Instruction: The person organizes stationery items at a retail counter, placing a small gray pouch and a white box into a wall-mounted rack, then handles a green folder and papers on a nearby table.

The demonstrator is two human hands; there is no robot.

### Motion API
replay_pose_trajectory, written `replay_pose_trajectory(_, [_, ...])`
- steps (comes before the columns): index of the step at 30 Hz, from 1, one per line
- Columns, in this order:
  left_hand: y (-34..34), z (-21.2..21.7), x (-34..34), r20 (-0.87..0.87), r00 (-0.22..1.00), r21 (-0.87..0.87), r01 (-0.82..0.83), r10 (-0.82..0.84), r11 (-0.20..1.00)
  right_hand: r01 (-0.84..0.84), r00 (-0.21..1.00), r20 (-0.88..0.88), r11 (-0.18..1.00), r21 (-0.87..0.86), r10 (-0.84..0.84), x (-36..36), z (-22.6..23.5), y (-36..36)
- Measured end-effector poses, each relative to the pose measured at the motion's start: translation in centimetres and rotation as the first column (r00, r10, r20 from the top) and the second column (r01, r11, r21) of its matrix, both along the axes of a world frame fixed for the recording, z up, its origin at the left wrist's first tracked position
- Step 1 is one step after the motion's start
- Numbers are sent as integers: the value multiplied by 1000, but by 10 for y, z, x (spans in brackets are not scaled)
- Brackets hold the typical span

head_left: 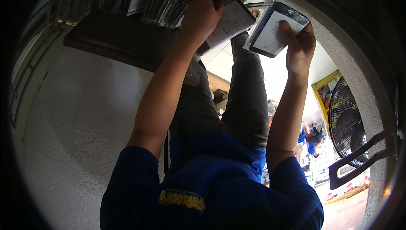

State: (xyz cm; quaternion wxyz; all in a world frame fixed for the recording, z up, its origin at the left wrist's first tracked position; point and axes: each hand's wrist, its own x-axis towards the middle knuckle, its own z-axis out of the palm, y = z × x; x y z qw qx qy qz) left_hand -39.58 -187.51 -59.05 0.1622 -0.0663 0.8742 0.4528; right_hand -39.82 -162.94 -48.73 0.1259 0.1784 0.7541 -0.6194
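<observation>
Both forearms reach up the view, bare below blue short sleeves. The right hand (301, 46) grasps a dark-edged tablet (267, 39), apparently wrapped in clear plastic; thumb lies flat across its white paper face, the other fingers mostly hidden behind. This tablet is tilted and held clear of the worktop, above the pale floor (272, 67). The left hand (201, 18) is at the left side of a second tablet (231, 23), also faced with a white sheet bearing handwriting, too small to make out. Left fingers are bent near its upper edge; their tips are hidden, so cannot tell whether they are clenched on it or only resting against it. The two tablets are near each other, side by side, the second nearer the dark brown worktop (114, 44). A row of thin upright packs (163, 12) stands at the upper left, close beyond the left hand. Below the worktop: a rough white wall (89, 107). The wearer's dark trousers (245, 90) run up the middle. At right, a black fan (347, 120); beyond, small in the background, a person in blue (312, 147).
</observation>
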Motion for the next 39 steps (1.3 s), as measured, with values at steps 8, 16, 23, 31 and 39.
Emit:
replay_pose_trajectory(8, [2,10,-4,-32,997,-109,-77,73,991,5,1000,8,1000,-13,-5,-4,0,-6])
replay_pose_trajectory(16, [-1,5,-6,-5,983,16,-183,184,983,13,999,41,999,-47,-11,-4,1,-8])
replay_pose_trajectory(23, [5,10,0,130,975,-25,-176,178,984,6,1000,31,999,-45,-5,-3,-3,-8])
replay_pose_trajectory(31, [10,3,7,138,976,121,-186,169,975,-52,997,52,998,-43,54,-8,5,-10])
replay_pose_trajectory(39, [3,-4,15,-18,999,82,41,-39,996,-342,903,-327,926,-161,277,-52,37,-57])
